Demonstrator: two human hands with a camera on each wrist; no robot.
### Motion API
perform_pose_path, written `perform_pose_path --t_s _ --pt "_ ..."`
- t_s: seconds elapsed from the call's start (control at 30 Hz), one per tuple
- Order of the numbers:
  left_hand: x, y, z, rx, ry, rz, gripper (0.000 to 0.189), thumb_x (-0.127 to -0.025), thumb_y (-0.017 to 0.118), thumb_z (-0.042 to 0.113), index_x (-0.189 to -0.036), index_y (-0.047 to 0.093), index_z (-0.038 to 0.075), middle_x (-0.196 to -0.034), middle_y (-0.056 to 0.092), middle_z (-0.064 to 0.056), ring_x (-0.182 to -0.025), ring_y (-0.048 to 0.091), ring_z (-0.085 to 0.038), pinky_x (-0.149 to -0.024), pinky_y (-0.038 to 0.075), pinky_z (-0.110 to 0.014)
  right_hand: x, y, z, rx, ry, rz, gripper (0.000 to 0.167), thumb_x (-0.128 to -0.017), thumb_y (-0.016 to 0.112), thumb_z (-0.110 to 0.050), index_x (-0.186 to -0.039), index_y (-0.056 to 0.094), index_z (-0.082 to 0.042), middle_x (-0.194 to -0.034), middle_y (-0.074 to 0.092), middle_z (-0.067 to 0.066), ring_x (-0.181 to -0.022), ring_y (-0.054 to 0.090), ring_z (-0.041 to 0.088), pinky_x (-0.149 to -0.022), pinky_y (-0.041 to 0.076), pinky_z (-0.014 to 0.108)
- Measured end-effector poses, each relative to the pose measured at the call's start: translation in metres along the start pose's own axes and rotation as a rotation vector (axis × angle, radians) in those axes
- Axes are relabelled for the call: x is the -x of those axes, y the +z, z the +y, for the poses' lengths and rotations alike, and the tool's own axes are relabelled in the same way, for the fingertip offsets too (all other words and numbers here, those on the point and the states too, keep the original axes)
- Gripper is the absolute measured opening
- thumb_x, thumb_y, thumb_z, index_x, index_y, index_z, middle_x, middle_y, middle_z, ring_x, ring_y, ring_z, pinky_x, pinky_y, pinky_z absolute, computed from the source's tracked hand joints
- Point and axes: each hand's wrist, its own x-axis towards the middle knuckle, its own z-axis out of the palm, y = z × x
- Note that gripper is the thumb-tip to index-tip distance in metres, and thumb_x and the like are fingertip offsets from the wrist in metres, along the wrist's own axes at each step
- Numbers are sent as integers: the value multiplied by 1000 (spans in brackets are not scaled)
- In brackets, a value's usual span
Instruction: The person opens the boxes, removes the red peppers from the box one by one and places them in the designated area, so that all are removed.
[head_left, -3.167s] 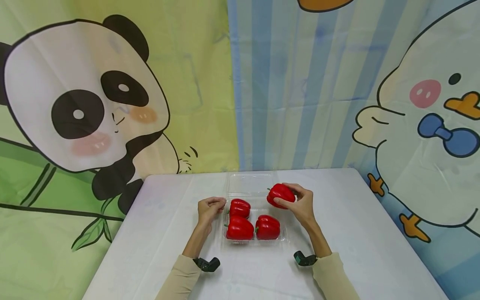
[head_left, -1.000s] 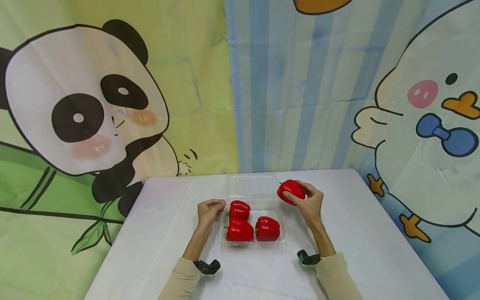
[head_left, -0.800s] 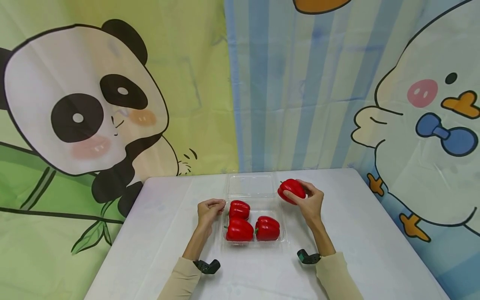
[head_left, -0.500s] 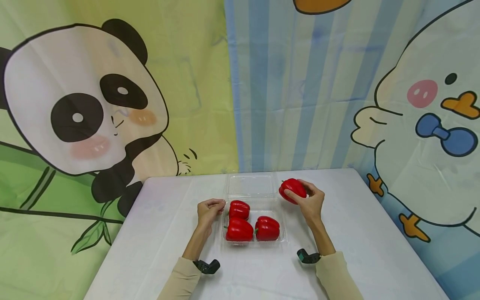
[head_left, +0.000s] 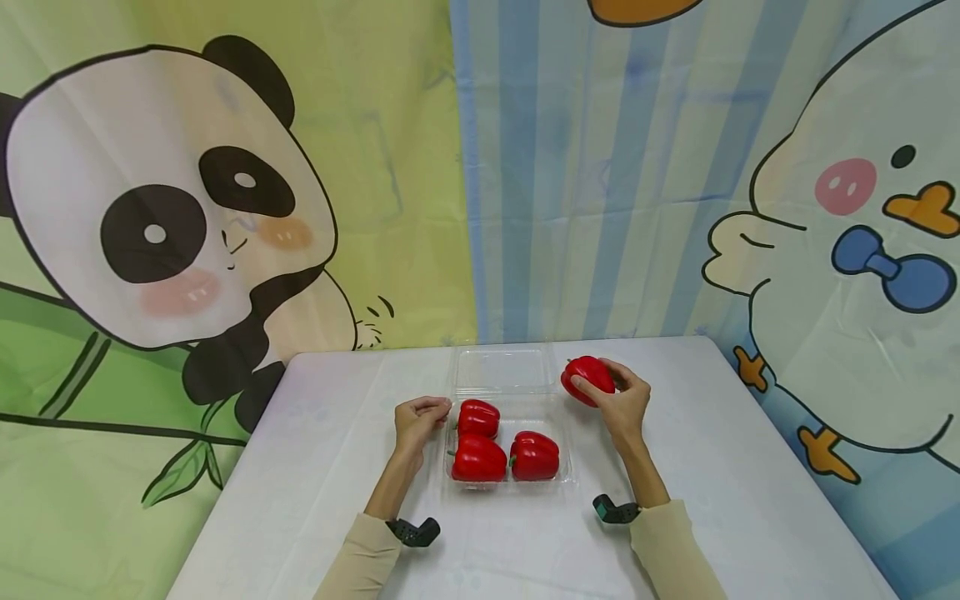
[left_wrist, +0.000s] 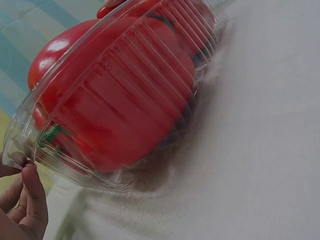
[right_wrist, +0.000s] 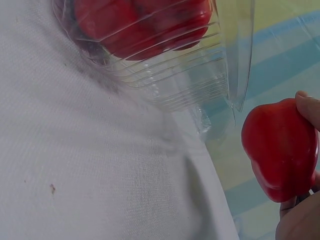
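Note:
Three red bell peppers sit in a clear plastic clamshell box: one at the back left, one bell pepper at the front left and another pepper at the front right. The back right of the box holds no pepper. My left hand pinches the box's left rim between thumb and fingers, which shows closely in the left wrist view. A fourth bell pepper is gripped by my right hand, raised beyond the box's back right corner. In the right wrist view that pepper is apart from the box wall.
The box's transparent lid lies folded back behind it. A white cloth covers the table. Behind the table hang curtains printed with a panda and a white bird.
My right hand has carried its bell pepper from over the box's back right corner outward to the right, then slightly farther in the last second. The left hand stays on the rim.

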Motion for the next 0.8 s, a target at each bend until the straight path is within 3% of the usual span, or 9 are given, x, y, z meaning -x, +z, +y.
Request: perform_pose_path --t_s 0.33,0.57,0.8 --pt "-2 0 -2 -2 -11 8 20 -95 81 4 -108 79 -12 -80 80 -5 -65 68 -7 -62 59 -18 -1 2 7 15 -1 71 60 -85 96 -18 -139 73 -7 -139 74 19 -121 63 28 -84 52 2" --pt "0 1 -1 -10 -23 14 22 -96 82 6 -111 80 -10 -83 81 -4 -66 68 -7 -63 60 -18 0 1 11 55 35 101 63 -86 95 -26 -142 71 -7 -143 72 17 -124 61 25 -85 50 0" --pt "1 -2 0 1 -10 -6 26 -98 81 9 -113 78 -12 -87 83 -10 -67 68 -6 -64 60 -19 -3 0 14 57 62 147 63 -84 97 -25 -139 72 -5 -139 73 17 -121 63 22 -86 50 0"
